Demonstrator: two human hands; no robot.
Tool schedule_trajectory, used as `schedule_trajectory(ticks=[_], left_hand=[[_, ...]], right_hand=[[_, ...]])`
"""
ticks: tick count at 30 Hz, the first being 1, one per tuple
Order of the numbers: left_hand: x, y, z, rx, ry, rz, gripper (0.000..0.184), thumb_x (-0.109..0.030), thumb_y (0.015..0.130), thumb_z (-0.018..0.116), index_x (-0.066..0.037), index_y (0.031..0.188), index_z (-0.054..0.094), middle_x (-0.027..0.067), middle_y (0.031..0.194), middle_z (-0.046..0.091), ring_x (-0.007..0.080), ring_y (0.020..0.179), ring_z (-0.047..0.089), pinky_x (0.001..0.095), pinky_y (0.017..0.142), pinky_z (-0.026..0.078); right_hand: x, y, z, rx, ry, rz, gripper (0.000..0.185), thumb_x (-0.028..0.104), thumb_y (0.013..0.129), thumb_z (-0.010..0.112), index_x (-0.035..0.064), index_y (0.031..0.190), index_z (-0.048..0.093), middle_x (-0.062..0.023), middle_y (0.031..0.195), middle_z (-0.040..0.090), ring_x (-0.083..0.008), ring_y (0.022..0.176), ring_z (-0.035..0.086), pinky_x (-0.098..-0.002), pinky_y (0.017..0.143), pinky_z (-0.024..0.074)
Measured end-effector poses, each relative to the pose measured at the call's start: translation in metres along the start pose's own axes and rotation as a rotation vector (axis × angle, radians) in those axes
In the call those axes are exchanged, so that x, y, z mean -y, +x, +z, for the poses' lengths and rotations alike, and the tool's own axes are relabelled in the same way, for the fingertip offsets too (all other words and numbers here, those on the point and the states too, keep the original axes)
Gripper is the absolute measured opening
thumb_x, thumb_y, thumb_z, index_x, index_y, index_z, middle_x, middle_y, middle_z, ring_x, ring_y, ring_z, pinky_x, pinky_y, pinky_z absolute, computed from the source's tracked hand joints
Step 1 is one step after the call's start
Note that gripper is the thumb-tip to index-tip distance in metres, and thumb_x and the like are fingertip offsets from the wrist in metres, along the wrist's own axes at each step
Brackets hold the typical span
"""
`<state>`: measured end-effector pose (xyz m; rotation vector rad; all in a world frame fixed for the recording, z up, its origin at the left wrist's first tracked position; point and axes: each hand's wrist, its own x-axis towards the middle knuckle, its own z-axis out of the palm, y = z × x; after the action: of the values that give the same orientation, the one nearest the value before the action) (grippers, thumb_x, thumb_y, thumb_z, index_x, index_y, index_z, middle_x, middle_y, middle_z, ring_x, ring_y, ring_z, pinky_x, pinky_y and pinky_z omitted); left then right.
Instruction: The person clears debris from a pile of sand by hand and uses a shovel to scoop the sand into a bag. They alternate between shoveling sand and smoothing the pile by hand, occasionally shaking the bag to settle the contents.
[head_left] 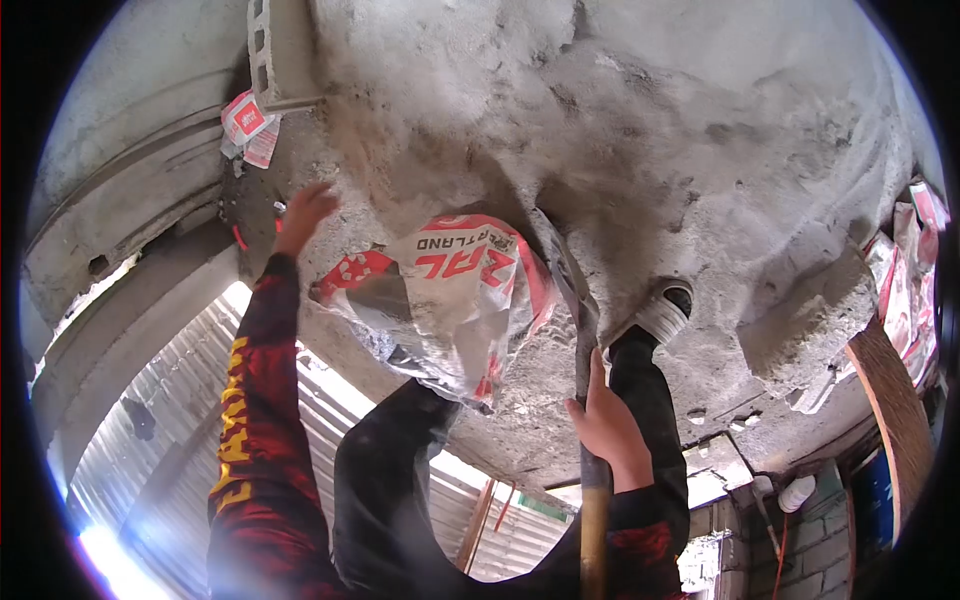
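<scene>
My left hand is raised at the left, slightly blurred, with its fingers apart and nothing in it. My right hand is closed around the dark shaft of a shovel, whose lower handle is wooden. The blade end reaches up into the grey powdery heap and is partly hidden. A crumpled white and red cement bag lies between my left hand and the shovel, in front of my legs.
A hollow concrete block and a torn bag piece are at the upper left. My shoe stands right of the shovel. Farther right are a rough concrete chunk, a wooden plank and more crumpled bags.
</scene>
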<state>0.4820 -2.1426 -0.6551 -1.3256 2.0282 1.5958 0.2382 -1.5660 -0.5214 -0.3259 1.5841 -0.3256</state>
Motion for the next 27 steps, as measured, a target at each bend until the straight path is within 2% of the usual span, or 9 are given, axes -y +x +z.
schedule_trajectory(ticks=[3,6,8,9,10,11,12,25,27], left_hand=[[0.096,-0.097,-0.126,0.075,1.8,-0.343,0.06,-0.028,0.094,0.051,-0.009,0.149,0.038,0.0196,0.151,0.041,0.0294,0.134,0.047,0.0415,0.102,0.044],[0.063,-0.108,-0.096,-0.297,1.589,-0.826,0.064,-0.04,0.09,0.054,-0.018,0.148,0.042,0.0196,0.148,0.043,0.0389,0.136,0.043,0.0552,0.103,0.043],[0.077,-0.032,-0.097,0.023,1.866,-0.221,0.027,-0.028,0.09,0.06,-0.008,0.104,0.071,0.0196,0.104,0.068,0.0383,0.096,0.067,0.0486,0.081,0.054],[0.048,0.003,-0.056,-0.164,1.409,-0.076,0.022,-0.021,0.091,0.06,-0.007,0.105,0.07,0.0212,0.106,0.066,0.038,0.092,0.066,0.0464,0.078,0.053],[0.033,0.041,-0.028,-0.014,1.404,0.654,0.026,-0.026,0.09,0.063,-0.006,0.105,0.07,0.0186,0.103,0.066,0.0398,0.09,0.064,0.0461,0.079,0.053],[-0.029,0.053,0.048,-0.105,0.871,0.56,0.034,-0.032,0.087,0.067,-0.005,0.107,0.069,0.0182,0.102,0.068,0.0385,0.091,0.065,0.045,0.081,0.053],[-0.07,0.068,0.108,-0.036,0.421,-0.045,0.037,-0.034,0.085,0.069,-0.004,0.107,0.069,0.0181,0.101,0.07,0.0355,0.093,0.067,0.0425,0.082,0.052],[-0.096,0.075,0.257,-0.423,0.504,0.201,0.028,-0.027,0.092,0.064,-0.001,0.102,0.065,0.0185,0.095,0.069,0.0378,0.088,0.066,0.045,0.075,0.051],[-0.093,0.076,0.251,-0.407,0.493,0.166,0.026,-0.026,0.095,0.061,-0.003,0.106,0.066,0.013,0.086,0.07,0.0215,0.076,0.069,0.0344,0.068,0.052]], right_hand=[[-0.001,-0.001,0.001,-0.011,0.017,-0.009,0.087,0.025,0.093,0.059,-0.0009,0.153,0.001,-0.0309,0.098,0.065,-0.0457,0.091,0.065,-0.0507,0.081,0.0516],[0.001,-0.002,-0.002,0.008,0.011,0.011,0.088,0.025,0.093,0.059,-0.001,0.153,0.001,-0.0308,0.097,0.065,-0.0456,0.089,0.065,-0.0505,0.08,0.052],[0.002,0.0,-0.002,0.015,0.003,0.016,0.088,0.025,0.093,0.059,-0.0008,0.153,0.0,-0.0306,0.097,0.065,-0.0455,0.089,0.065,-0.0506,0.079,0.0521],[0.002,0.0,-0.002,0.02,-0.009,0.023,0.088,0.025,0.093,0.059,-0.0005,0.153,0.0,-0.0304,0.097,0.065,-0.0453,0.089,0.065,-0.0507,0.079,0.0521],[0.003,-0.002,-0.003,0.024,-0.019,0.026,0.088,0.025,0.093,0.059,-0.0005,0.153,0.0,-0.0304,0.097,0.065,-0.0453,0.089,0.065,-0.0507,0.079,0.0521],[0.006,-0.003,-0.004,0.031,-0.025,0.034,0.088,0.024,0.093,0.059,-0.0006,0.153,-0.001,-0.0304,0.098,0.065,-0.0453,0.09,0.065,-0.0508,0.079,0.052],[0.009,-0.001,-0.005,0.031,-0.027,0.036,0.088,0.024,0.093,0.059,-0.0006,0.153,-0.001,-0.0305,0.099,0.065,-0.0453,0.09,0.065,-0.0508,0.08,0.0519],[0.002,-0.003,0.0,-0.007,0.058,0.013,0.089,0.024,0.093,0.062,0.0001,0.153,0.001,-0.0335,0.099,0.065,-0.048,0.093,0.064,-0.0504,0.081,0.0498],[0.006,-0.003,-0.003,0.012,0.065,0.032,0.089,0.024,0.092,0.062,0.0001,0.153,0.001,-0.0338,0.1,0.065,-0.0482,0.094,0.064,-0.0507,0.082,0.0496]])
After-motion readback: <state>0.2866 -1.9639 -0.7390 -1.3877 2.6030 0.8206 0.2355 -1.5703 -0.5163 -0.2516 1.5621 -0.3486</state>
